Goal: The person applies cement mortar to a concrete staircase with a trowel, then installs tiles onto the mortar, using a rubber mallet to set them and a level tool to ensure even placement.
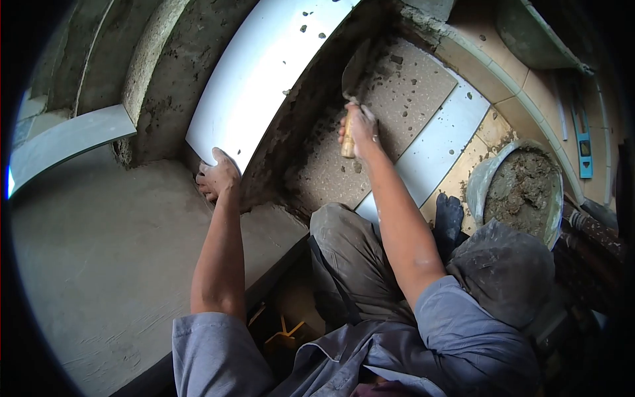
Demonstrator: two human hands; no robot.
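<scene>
Grey cement landing (119, 251) w/ long glossy white tile (261, 76) just beside it, L hand (219, 177) grasping tile's near end, prob. to steady it, R hand (361, 131) clasping wood-handled metal trowel (348, 143), prob. for control

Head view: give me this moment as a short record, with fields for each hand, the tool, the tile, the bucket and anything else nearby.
Left hand: at the near corner of the long white tile; how firmly it grips cannot be told
Right hand: closed around the wooden handle of a trowel
Trowel blade: pointing away from the person
Tile surface: white, with a few dark crumbs
Bucket: right of the right arm, holding grey mortar
Also nearby: blue level, beyond the bucket at far right
</scene>
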